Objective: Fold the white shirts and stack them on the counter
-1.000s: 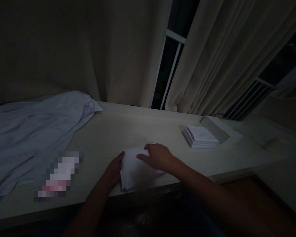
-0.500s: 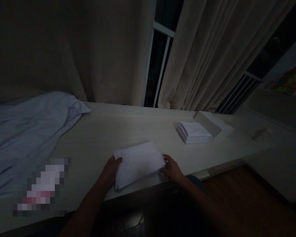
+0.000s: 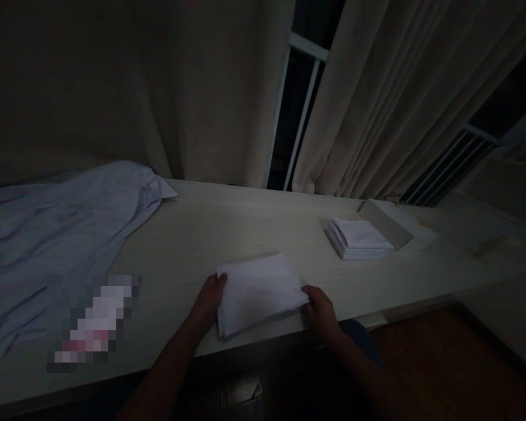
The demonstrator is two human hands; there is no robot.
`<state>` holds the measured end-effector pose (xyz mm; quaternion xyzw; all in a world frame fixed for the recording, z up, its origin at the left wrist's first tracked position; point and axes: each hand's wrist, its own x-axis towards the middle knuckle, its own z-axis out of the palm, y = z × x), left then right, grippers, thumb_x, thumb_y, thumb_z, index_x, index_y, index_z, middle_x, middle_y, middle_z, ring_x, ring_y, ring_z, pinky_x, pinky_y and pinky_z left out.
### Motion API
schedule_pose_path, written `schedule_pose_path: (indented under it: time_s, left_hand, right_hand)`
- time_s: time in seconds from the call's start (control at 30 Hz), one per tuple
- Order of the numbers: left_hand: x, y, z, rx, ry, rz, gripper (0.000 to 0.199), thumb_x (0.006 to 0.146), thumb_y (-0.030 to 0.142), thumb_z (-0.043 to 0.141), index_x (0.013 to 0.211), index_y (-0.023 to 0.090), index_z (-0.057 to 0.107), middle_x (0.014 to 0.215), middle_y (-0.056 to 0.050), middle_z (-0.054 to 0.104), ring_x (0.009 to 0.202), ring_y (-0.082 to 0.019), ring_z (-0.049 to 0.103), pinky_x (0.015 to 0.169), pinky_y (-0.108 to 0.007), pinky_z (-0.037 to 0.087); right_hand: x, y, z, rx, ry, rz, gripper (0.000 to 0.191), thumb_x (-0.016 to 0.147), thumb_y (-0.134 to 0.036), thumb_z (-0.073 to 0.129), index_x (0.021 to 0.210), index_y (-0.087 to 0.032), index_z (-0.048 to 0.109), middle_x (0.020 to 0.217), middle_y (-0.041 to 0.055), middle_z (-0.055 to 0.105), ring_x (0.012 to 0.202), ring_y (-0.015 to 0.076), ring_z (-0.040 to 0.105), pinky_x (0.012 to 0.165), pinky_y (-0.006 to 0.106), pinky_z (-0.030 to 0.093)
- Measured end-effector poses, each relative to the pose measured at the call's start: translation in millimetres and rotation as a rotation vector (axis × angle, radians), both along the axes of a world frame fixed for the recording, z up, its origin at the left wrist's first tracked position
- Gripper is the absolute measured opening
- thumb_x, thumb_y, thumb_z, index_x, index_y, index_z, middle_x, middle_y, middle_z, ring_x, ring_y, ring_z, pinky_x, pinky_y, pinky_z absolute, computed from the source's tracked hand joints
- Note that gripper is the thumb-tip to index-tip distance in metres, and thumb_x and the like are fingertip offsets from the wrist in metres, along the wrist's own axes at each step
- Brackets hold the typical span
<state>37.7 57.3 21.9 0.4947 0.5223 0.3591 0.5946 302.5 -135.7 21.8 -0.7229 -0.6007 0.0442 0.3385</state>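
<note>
Dim counter: left hand, right hand pinch folded white cloth at opposite edges, probably keeping layers aligned.

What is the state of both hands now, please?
Left hand: closed, holding the left edge of the folded white rectangular cloth.
Right hand: closed, holding the same cloth at its right end.

1 head camera looks forward and down over the bench, from near its front edge, toward the curtain.
</note>
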Motion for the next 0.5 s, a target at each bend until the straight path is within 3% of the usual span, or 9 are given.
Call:
schedule_pose_path:
  time_s: [0.2, 0.3, 0.43, 0.5]
  left_hand:
    - [4.0, 4.1, -1.2, 0.089, 0.182, -0.016, 0.033, 0.082, 0.045, 0.052, 0.096, 0.015, 0.059, 0.099, -0.014, 0.068, 0.087, -0.026, 0.065, 0.072, -0.036, 0.049]
    - [6.2, 8.0, 0.1, 0.133, 0.266, 0.012, 0.035, 0.083, 0.046, 0.051, 0.099, 0.015, 0.058, 0.105, -0.017, 0.066, 0.095, -0.029, 0.064, 0.077, -0.039, 0.049]
    - [5.8, 6.2, 12.8, 0.179, 0.337, 0.047, 0.055, 0.083, 0.054, 0.049, 0.118, 0.012, 0.051, 0.115, -0.021, 0.062, 0.101, -0.031, 0.062, 0.086, -0.045, 0.047]
    - [6.9, -4.4, 25.0, 0.337, 0.415, 0.087, 0.066, 0.085, 0.056, 0.047, 0.133, 0.011, 0.040, 0.130, -0.022, 0.054, 0.115, -0.032, 0.056, 0.095, -0.047, 0.043]
  right_hand:
    - [0.4, -7.4, -11.7, -0.141, -0.287, -0.020, 0.062, 0.080, -0.012, 0.045, 0.139, -0.031, 0.048, 0.103, 0.0088, 0.062, 0.089, 0.0245, 0.061, 0.080, 0.039, 0.052]
    - [2.2, -15.2, -12.7, -0.106, -0.269, -0.005, 0.059, 0.081, -0.014, 0.047, 0.138, -0.031, 0.050, 0.107, 0.0096, 0.062, 0.096, 0.0255, 0.060, 0.085, 0.041, 0.051]
    - [5.3, -22.0, 3.8, 0.028, -0.078, -0.008, 0.047, 0.087, -0.021, 0.044, 0.133, -0.027, 0.052, 0.124, 0.0099, 0.058, 0.113, 0.0242, 0.056, 0.096, 0.042, 0.048]
    - [3.5, -16.8, 18.3, 0.071, -0.032, -0.063, 0.041, 0.093, -0.024, 0.037, 0.129, -0.024, 0.055, 0.124, 0.0103, 0.059, 0.116, 0.0227, 0.055, 0.099, 0.041, 0.046]
